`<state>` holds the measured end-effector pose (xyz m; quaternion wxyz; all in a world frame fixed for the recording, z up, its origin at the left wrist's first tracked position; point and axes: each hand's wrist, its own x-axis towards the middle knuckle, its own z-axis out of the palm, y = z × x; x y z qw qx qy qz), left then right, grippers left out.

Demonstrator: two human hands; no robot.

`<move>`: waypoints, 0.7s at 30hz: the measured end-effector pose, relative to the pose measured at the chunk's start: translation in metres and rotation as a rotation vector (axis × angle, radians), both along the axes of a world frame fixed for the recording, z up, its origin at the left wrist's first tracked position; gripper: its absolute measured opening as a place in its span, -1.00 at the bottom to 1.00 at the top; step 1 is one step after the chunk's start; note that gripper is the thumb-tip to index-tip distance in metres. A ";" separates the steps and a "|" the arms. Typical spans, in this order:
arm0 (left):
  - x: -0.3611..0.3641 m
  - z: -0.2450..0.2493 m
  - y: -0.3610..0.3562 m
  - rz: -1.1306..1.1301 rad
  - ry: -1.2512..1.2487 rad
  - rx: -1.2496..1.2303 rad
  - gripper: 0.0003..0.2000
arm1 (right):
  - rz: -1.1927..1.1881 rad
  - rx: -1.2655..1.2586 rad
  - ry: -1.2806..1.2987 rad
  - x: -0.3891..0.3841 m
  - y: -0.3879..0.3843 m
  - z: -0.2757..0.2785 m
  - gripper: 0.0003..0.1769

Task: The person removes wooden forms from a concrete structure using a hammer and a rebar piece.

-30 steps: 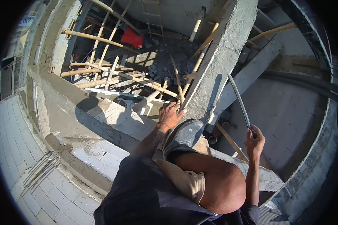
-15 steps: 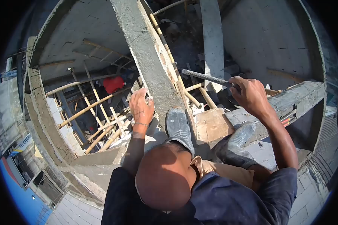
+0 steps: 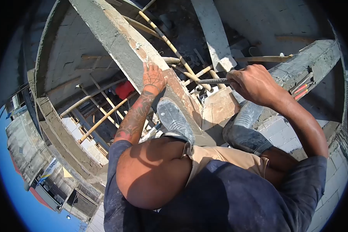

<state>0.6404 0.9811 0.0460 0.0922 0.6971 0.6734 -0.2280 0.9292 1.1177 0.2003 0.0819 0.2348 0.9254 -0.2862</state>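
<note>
My left hand (image 3: 154, 78) lies on the near part of a grey concrete beam (image 3: 108, 36), its fingers stretched forward over the beam's pale edge board (image 3: 143, 48). Wrapped around a ribbed steel bar (image 3: 212, 81) is my right hand (image 3: 253, 86), held above a brown wooden board (image 3: 220, 109). The bar points left, toward the beam; its other end is hidden by the fist. One rubber boot (image 3: 174, 118) stands close to my left hand, and the other boot (image 3: 245, 127) is below my right forearm.
Bamboo poles (image 3: 170, 46) cross the deep opening beyond the beam. A second concrete beam (image 3: 305, 63) runs to the right, with orange-tipped rods (image 3: 301, 92) beside it. Something red (image 3: 124, 90) lies lower down on the left. Block walls (image 3: 259, 23) surround the opening.
My left hand has moved forward and come down onto the beam's edge. My right hand has lowered the bar's tip and shifted slightly. The view has turned, and my body leans further forward.
</note>
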 end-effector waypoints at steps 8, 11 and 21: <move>0.024 -0.012 0.061 0.295 0.183 -0.495 -0.59 | -0.184 -0.110 0.073 0.032 -0.008 -0.020 -0.88; 0.024 -0.023 0.075 0.307 0.240 -0.643 -0.60 | -0.193 -0.146 0.004 0.036 -0.011 -0.021 -0.85; 0.003 -0.045 0.062 0.335 0.101 -0.481 -0.66 | -0.274 -0.263 0.038 0.047 -0.016 -0.044 -0.83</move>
